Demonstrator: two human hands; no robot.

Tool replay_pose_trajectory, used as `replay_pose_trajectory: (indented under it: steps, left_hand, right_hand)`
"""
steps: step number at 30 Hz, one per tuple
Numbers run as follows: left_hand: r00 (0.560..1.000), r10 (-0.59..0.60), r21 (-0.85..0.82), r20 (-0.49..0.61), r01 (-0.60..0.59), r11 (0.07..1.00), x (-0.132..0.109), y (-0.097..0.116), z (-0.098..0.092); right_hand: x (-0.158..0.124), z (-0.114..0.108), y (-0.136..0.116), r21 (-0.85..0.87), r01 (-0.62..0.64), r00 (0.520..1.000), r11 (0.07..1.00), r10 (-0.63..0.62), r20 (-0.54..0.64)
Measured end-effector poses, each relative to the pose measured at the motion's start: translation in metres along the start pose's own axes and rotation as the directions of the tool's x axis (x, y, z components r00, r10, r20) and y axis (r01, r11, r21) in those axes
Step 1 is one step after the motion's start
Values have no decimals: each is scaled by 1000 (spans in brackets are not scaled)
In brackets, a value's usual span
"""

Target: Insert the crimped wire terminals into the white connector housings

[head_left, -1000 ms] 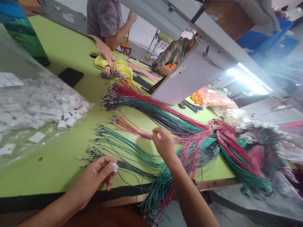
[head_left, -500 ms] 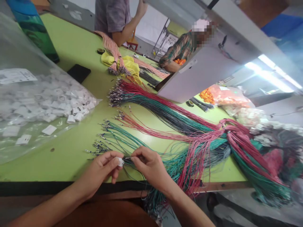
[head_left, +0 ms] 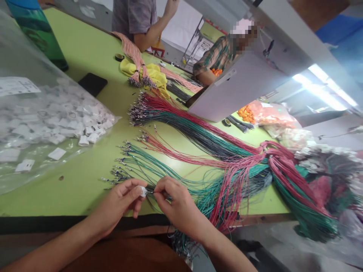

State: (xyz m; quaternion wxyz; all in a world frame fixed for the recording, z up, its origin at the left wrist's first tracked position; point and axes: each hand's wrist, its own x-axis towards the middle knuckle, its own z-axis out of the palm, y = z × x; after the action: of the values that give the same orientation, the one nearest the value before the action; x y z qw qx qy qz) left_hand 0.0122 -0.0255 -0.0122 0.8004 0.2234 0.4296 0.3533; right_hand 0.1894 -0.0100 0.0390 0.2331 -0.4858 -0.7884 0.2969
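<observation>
My left hand [head_left: 121,202] pinches a small white plastic connector [head_left: 143,191] above the near edge of the green table [head_left: 85,177]. My right hand [head_left: 177,206] pinches the metal tip of a thin wire right against that connector. Under both hands lies a fan of green wires [head_left: 147,168] with metal terminals. A fan of red wires [head_left: 184,155] and a thicker bundle of red, green and black wires [head_left: 193,126] lie farther out.
A clear bag of white connectors [head_left: 48,121] lies at the left. A black phone [head_left: 93,84], a yellow cloth [head_left: 150,73], pink wires [head_left: 133,56] and a green bottle [head_left: 36,34] sit farther back. Two other people are at the far side, behind a white board [head_left: 241,90].
My right hand came from the red wires down to my left hand and now holds a wire tip at the connector. The view shifted slightly.
</observation>
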Motion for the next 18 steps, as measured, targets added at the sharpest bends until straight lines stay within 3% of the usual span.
replay_pose_trajectory:
  steps: [7, 14, 18]
  left_hand:
    - [1000, -10, 30, -4, 10, 999, 0, 2, 0]
    - [999, -16, 114, 35, 12, 993, 1, 5, 2]
    - [1000, 12, 105, 22, -14, 994, 2, 5, 3]
  right_hand:
    - [-3, 0, -3, -176, 51, 998, 983, -46, 33]
    - [-2, 7, -7, -272, 221, 975, 937, -202, 95]
    - [-1, 5, -6, -271, 181, 983, 946, -177, 38]
